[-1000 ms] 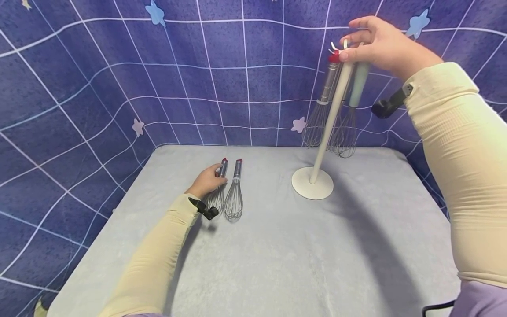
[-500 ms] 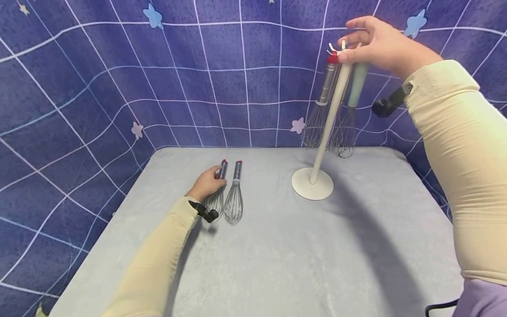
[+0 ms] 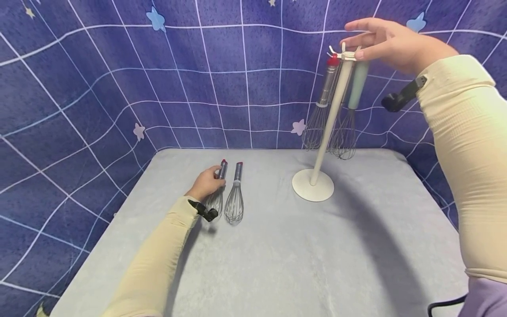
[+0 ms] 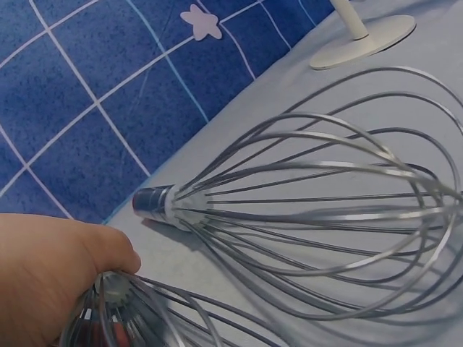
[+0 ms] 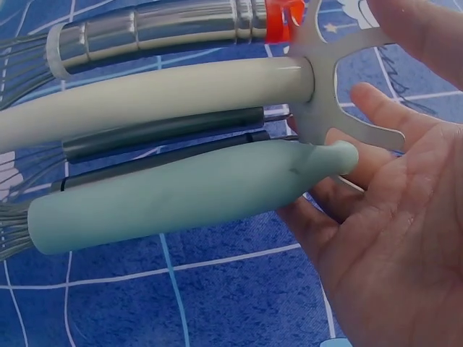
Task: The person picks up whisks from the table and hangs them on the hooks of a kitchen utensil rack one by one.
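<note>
My left hand (image 3: 205, 184) grips a steel whisk (image 3: 223, 169) with a red end, lying on the table; in the left wrist view the thumb lies near the base of its wires (image 4: 195, 307). Beside it lies a similar whisk (image 3: 235, 200), untouched. At the top of a cream hanging stand (image 3: 329, 123), my right hand (image 3: 404, 46) spreads its fingers loosely by the hooks (image 5: 325, 79). From the hooks hang a steel whisk with a red end (image 5: 159, 32), a pale green-handled whisk (image 5: 173, 195) and two dark-handled ones (image 5: 166, 134).
The stand's round base (image 3: 313, 187) rests on the grey-covered table (image 3: 269, 259), right of the two lying whisks. A blue curtain (image 3: 222, 79) with a grid pattern and stars closes off the back and left. A black cable (image 3: 447, 304) shows at lower right.
My right hand has drawn a little to the right, and its thumb has left the red end of the hanging steel whisk. My left hand stays on its whisk.
</note>
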`<state>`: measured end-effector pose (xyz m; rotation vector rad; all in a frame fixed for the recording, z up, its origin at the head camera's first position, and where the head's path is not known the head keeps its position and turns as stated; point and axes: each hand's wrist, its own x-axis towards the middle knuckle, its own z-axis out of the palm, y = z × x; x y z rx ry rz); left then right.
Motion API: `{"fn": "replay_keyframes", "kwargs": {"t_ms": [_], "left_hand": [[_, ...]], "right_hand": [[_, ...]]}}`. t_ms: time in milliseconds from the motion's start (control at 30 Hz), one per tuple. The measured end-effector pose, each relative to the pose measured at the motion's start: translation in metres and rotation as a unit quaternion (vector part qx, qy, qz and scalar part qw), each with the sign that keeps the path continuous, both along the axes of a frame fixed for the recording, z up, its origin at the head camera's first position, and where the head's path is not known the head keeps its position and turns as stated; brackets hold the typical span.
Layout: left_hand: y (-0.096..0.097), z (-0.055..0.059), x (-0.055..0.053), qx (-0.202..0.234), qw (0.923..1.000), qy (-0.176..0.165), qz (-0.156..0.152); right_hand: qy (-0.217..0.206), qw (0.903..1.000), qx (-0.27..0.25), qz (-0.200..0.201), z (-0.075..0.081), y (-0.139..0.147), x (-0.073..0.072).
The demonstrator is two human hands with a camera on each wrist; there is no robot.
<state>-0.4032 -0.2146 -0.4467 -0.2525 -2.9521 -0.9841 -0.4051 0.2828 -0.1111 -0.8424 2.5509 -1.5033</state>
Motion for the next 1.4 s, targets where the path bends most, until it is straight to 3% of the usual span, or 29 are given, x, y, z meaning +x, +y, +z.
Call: {"fn": "replay_keyframes", "kwargs": {"t_ms": [300,500,700,1000,1267,1400], "left_hand": [[-0.007,0.015,-0.008,0.005,0.9998,0.018,0.003],[-0.001,0.033,-0.013,0.011,0.9992,0.039,-0.002],[0.018,0.058,-0.009,-0.001,0.9971,0.075,-0.013],[0.049,0.1,0.001,0.045,0.9925,0.106,-0.041],[0.075,0.137,0.013,0.06,0.9894,0.118,-0.06],[0.086,0.15,0.017,0.062,0.9859,0.14,-0.067]], "right_hand": [[-0.012,0.9999,-0.01,0.004,0.0,0.003,-0.002],[-0.014,0.9998,-0.015,0.008,-0.003,0.003,-0.002],[-0.012,0.9997,-0.019,0.01,-0.003,0.004,-0.002],[-0.004,0.9993,-0.032,0.017,-0.005,0.002,0.0],[-0.012,0.9986,-0.049,0.014,-0.006,0.0,0.0],[-0.013,0.9985,-0.051,0.012,-0.006,0.0,0.001]]}}
